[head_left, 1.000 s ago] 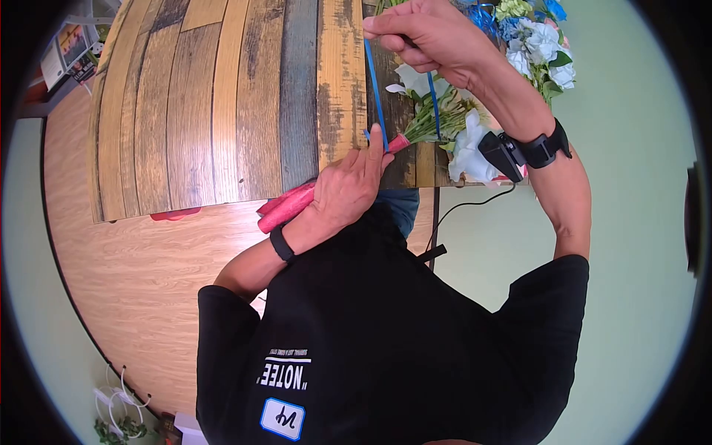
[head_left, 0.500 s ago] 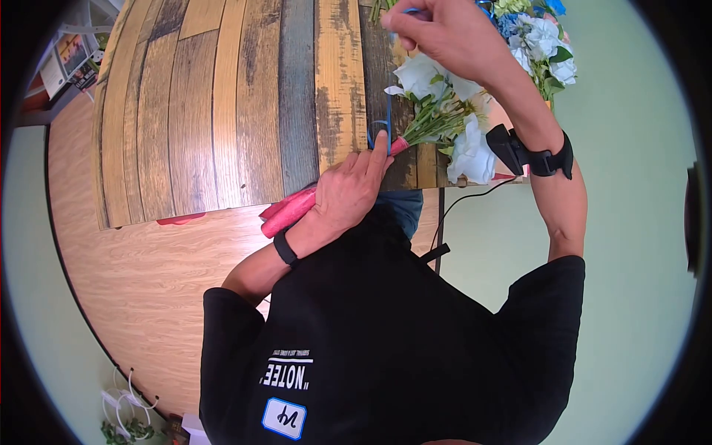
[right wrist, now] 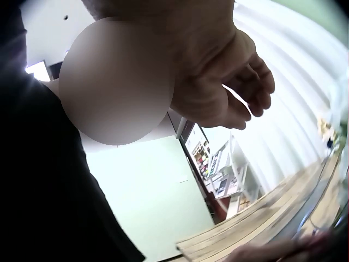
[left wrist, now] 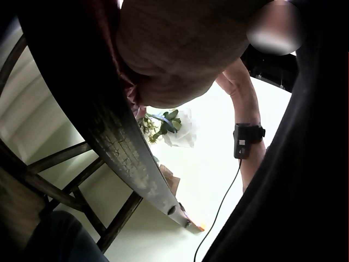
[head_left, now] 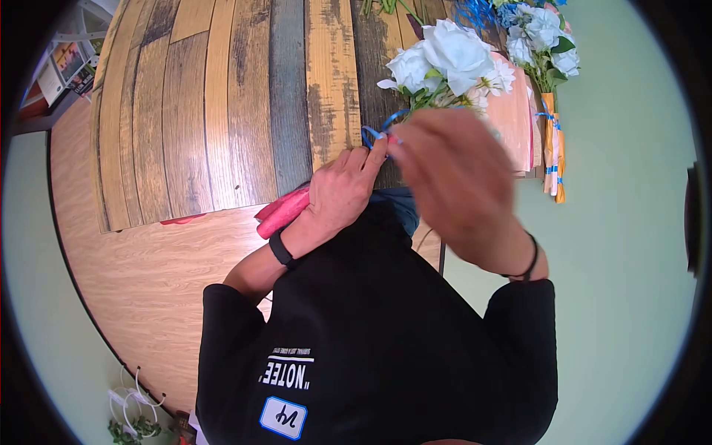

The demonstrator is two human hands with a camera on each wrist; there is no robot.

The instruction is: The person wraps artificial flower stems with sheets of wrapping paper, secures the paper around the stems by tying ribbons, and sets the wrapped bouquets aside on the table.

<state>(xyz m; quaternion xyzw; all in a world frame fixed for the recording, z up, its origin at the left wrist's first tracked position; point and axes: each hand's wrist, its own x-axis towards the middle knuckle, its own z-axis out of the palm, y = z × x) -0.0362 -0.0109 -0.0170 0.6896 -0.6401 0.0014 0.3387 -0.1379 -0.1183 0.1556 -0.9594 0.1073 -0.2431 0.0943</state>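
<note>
My left hand grips the red wrap, white blooms toward 1 o'clock, can't tell if my right hand pinches anything, so I'd pin that blue ribbon flat.

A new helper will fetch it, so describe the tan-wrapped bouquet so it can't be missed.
Find the wooden table and go to its edge on the person's right. There lies a bouquet, its flowers pointing away from the person and its narrow wrapped stems toward them. Its tan wrap has blue bands, whereas the roll under the left hand is pinkish red.
</note>
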